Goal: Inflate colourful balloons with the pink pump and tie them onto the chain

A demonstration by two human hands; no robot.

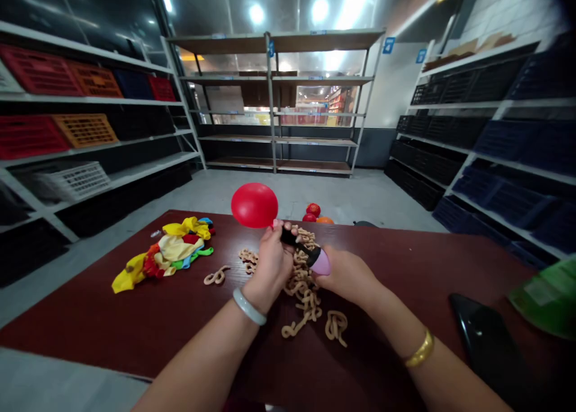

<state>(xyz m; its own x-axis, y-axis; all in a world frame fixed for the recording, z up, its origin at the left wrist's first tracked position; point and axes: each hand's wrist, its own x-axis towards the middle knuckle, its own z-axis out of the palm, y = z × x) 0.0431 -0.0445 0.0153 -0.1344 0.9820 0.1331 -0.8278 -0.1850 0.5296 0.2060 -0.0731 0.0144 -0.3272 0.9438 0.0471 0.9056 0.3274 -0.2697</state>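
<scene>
Green object [546, 298] at right, blurred and cut off by the edge.

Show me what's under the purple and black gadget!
Under the gadget, a pile of twisty tan pieces lies on the dark red table. The left hand and right hand hide some of it, so I can't tell what's beneath them.

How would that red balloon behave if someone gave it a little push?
The red balloon looks rounded and inflated, so it would probably feel very light for its size. Its smooth, taut skin suggests it could pop on something sharp. With its neck end at the left hand, it would likely swing or wobble rather than roll away.
</scene>
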